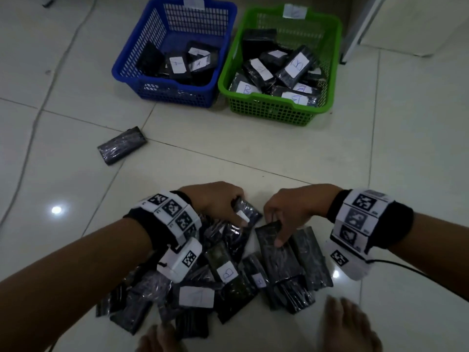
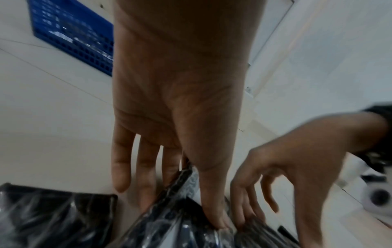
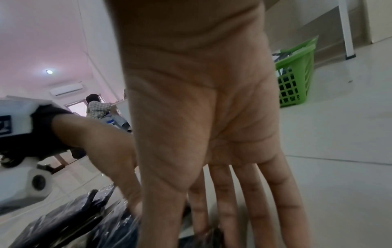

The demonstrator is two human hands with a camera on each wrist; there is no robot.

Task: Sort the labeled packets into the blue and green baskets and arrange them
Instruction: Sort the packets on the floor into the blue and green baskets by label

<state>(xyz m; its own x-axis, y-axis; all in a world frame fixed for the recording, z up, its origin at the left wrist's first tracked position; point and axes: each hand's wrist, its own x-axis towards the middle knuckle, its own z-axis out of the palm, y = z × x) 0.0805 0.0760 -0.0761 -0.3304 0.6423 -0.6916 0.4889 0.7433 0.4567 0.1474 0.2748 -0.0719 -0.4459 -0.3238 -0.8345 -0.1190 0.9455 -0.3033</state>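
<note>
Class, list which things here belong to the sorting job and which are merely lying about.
Job: blue basket, green basket, packet pile, stray packet, left hand, right hand.
Lying about: cable, white furniture leg.

- Open tiled floor (image 1: 253,148) stretches between the heap of packets (image 1: 223,270) and both baskets, a wide lane for either hand.
- One stray packet (image 1: 121,145) lies alone on the left of that lane, well apart from the heap and the blue basket (image 1: 175,96).
- Blue basket and green basket (image 1: 276,111) stand just beside each other; no way through between them.
- Green basket is piled with packets toward its near rim; the blue one has bare room at the back.
- Left hand (image 1: 215,201) and right hand (image 1: 291,212) sit close together over the heap's far edge, with a narrow gap between.
- Bare feet (image 1: 347,326) block the near side.
- A cable (image 1: 33,128) trails down the far left floor.
</note>
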